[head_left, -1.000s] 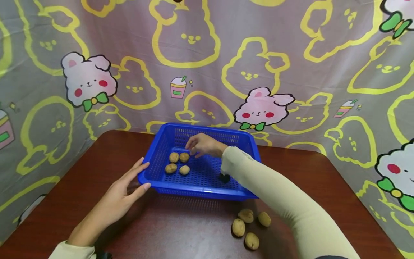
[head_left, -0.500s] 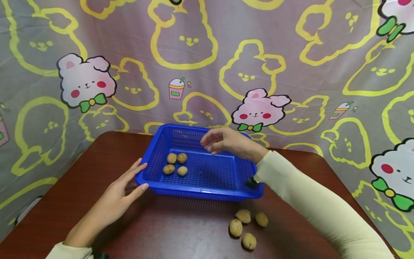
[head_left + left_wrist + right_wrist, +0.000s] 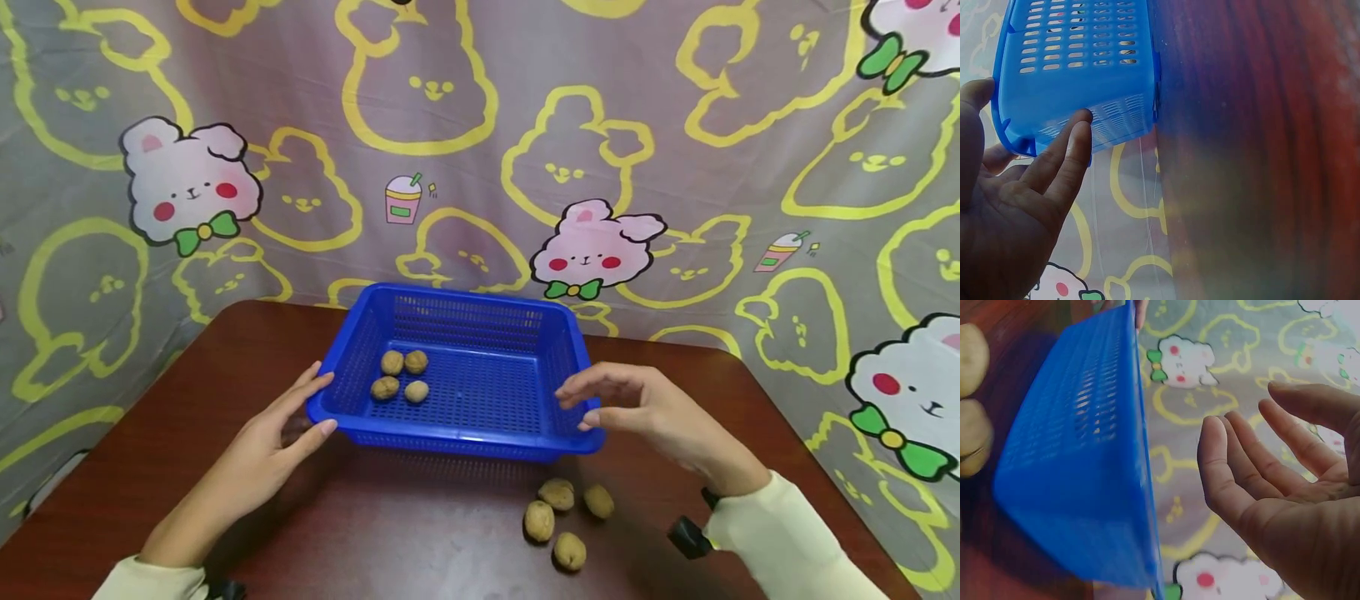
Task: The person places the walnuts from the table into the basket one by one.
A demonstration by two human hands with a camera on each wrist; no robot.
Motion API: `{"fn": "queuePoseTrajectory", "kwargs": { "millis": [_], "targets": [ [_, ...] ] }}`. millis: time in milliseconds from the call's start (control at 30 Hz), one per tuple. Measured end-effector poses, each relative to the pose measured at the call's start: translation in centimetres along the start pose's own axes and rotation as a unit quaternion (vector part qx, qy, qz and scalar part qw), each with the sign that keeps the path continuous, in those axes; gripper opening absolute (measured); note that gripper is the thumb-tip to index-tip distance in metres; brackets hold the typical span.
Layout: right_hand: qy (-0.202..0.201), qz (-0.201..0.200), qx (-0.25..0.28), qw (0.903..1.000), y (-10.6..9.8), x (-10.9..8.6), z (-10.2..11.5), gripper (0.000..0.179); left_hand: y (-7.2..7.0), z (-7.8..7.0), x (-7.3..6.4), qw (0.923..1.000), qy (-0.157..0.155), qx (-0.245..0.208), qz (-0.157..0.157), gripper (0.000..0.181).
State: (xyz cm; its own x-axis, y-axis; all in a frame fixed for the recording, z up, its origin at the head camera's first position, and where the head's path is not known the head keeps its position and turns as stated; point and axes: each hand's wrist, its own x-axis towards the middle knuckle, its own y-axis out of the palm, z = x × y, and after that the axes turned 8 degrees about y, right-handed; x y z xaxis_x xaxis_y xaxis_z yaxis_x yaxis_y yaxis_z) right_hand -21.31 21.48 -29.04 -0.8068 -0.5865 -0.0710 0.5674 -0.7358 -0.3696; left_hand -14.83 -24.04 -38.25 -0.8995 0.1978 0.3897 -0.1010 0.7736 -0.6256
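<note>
A blue plastic basket (image 3: 465, 435) with slotted walls stands on the table. Several walnuts (image 3: 392, 362) sit together in its left part. My left hand (image 3: 251, 458) rests on the left front corner, thumb and fingertips spread over the rim; the left wrist view shows its fairly straight fingers (image 3: 1071, 156) against the outer wall. My right hand (image 3: 660, 417) hovers at the basket's right rim with bent, parted fingers and nothing between them. In the right wrist view, a gap shows between that hand and the basket (image 3: 1085, 487). Several more walnuts (image 3: 539, 521) lie in front of the basket.
The dark red-brown wooden table (image 3: 420, 533) has rounded far corners. Behind and beside it hangs a grey-pink curtain (image 3: 450, 183) with rabbit prints. A black wrist device (image 3: 690, 537) sits at the right sleeve.
My right hand has come out of the basket, moving right and toward me to its right rim. The left hand stays at the corner. The walnuts in the basket keep their places.
</note>
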Motion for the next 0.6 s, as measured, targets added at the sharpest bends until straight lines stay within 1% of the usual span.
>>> {"fn": "queuePoseTrajectory", "kwargs": {
  "millis": [133, 267, 367, 533, 600],
  "targets": [
    [-0.015, -0.022, 0.016, 0.9995, 0.0, -3.1, -1.9, 0.029, -0.1, 0.1, -0.1, 1.0000, 0.005, 0.000, 0.001, 0.058],
    [-0.028, -0.023, 0.039, 0.9986, -0.1, -5.0, -4.0, 0.029, -0.2, 0.0, 0.1, 0.9999, 0.011, 0.003, -0.002, 0.058],
    [-0.019, -0.023, 0.051, 0.9983, 0.0, -5.3, -5.8, 0.030, -0.3, 0.0, 0.1, 0.9999, 0.013, 0.004, -0.005, 0.058],
    [0.021, -0.031, 0.053, 0.9979, 0.5, -5.1, -8.8, 0.030, -0.1, 0.0, 0.1, 1.0000, 0.008, 0.001, 0.001, 0.058],
    [0.029, -0.030, 0.049, 0.9979, 0.7, -5.0, -9.8, 0.030, -0.1, -0.1, 0.1, 1.0000, 0.008, -0.003, 0.002, 0.059]
  ]
}}
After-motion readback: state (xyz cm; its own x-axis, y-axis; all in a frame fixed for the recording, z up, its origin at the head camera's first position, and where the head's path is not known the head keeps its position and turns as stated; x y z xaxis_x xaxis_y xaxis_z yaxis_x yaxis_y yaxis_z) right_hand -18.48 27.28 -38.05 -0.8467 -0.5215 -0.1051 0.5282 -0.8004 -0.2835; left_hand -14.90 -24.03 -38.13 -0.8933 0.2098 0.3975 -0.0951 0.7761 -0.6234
